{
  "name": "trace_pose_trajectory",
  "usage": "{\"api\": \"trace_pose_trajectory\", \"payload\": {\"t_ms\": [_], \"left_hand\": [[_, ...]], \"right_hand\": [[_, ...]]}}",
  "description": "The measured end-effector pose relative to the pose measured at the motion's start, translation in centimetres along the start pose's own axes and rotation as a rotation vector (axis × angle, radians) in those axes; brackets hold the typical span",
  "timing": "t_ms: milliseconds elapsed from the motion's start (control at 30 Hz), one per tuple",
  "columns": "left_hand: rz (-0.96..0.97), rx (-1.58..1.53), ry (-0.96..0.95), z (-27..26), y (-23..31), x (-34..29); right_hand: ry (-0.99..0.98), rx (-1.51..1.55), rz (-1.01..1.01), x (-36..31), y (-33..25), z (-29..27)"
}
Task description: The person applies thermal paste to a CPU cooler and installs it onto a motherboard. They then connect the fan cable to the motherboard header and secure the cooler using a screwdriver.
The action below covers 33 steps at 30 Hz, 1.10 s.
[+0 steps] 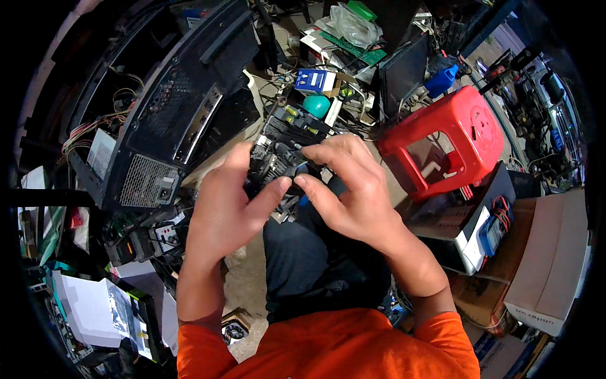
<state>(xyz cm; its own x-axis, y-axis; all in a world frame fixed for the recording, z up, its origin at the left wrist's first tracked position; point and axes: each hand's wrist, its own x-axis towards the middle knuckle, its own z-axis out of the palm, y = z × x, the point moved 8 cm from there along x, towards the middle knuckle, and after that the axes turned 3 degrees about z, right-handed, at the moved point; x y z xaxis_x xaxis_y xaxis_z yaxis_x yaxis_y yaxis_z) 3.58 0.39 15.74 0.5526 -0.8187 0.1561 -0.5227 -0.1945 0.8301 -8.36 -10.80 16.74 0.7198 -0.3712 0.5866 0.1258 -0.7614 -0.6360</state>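
Observation:
In front of my knees, both my hands close around a dark, cluttered electronic part (276, 163). Its exact kind is hard to make out against the black clutter behind it. My left hand (219, 205) grips its left side, with the thumb pointing inward. From the right, my right hand (355, 186) curves over it, and the two thumb tips nearly meet at its near edge. Other fingers are partly hidden behind the part. Just beyond lie more black parts (291, 123) with yellow bits and a teal round object (316, 105).
A large black computer case (164, 120) leans at left. A red plastic stool (470, 136) stands at right, above a cardboard box (552, 252) and a blue multimeter (491, 234). Ahead are a blue-and-white box (314, 81), a flat dark panel (404, 76) and a blue bottle (442, 79).

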Motion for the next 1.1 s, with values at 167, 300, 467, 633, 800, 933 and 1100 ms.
{"api": "trace_pose_trajectory", "payload": {"t_ms": [167, 300, 467, 633, 800, 933, 1100], "left_hand": [[0.062, 0.000, -0.020, -0.7, -0.7, 1.5], [-0.041, -0.244, -0.087, -0.6, -2.8, 3.4], [-0.063, -0.258, -0.105, -1.1, -4.8, 5.0], [-0.109, -0.373, -0.144, -1.2, -6.0, 6.1], [-0.176, -0.245, -0.167, -1.7, -6.9, 6.7], [-0.127, -0.344, -0.135, -1.6, -6.5, 6.6], [-0.087, -0.230, -0.136, -1.1, -4.3, 6.3]], "right_hand": [[0.027, 0.061, 0.067, 0.6, 1.1, 1.2], [0.019, 0.134, 0.206, 1.7, 2.9, 2.5], [0.040, 0.122, 0.258, 2.7, 3.9, 3.5], [0.049, 0.099, 0.286, 3.4, 4.5, 4.4], [0.061, 0.114, 0.291, 3.8, 4.7, 4.7], [0.082, 0.107, 0.280, 3.8, 4.6, 4.6], [0.135, -0.034, 0.241, 3.9, 3.6, 3.1]]}}
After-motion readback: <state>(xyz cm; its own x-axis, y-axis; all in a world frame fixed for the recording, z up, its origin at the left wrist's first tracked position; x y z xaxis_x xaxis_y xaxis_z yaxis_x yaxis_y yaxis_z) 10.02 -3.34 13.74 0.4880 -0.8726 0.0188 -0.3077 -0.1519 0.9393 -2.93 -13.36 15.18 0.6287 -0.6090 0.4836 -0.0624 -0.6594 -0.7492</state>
